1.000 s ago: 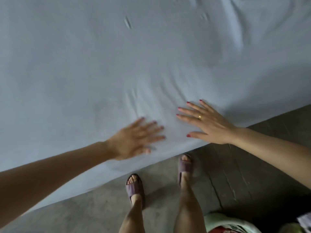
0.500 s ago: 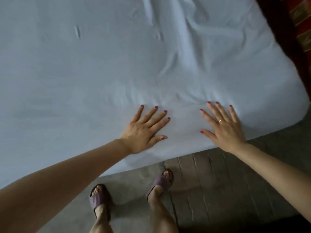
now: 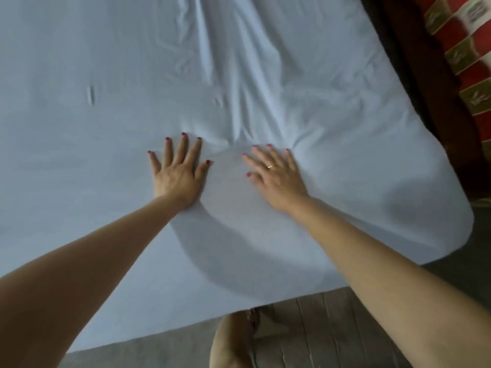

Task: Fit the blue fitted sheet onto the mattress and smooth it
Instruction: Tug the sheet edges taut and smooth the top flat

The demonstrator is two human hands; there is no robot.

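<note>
both palms flat on the blue fitted sheet [image 3: 79, 155]; left hand [image 3: 177, 172] and right hand [image 3: 276, 176] fingers spread, gripping nothing; wrinkles ahead

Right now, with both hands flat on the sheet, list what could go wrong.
1. The left hand and right hand press flat on the blue fitted sheet; pushing forward may only bunch the wrinkles ahead of the fingertips.
2. Hard pushing could perhaps drag the sheet at the near right corner.

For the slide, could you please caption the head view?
Left hand and right hand press flat on the blue fitted sheet, wrinkles ahead.
</note>
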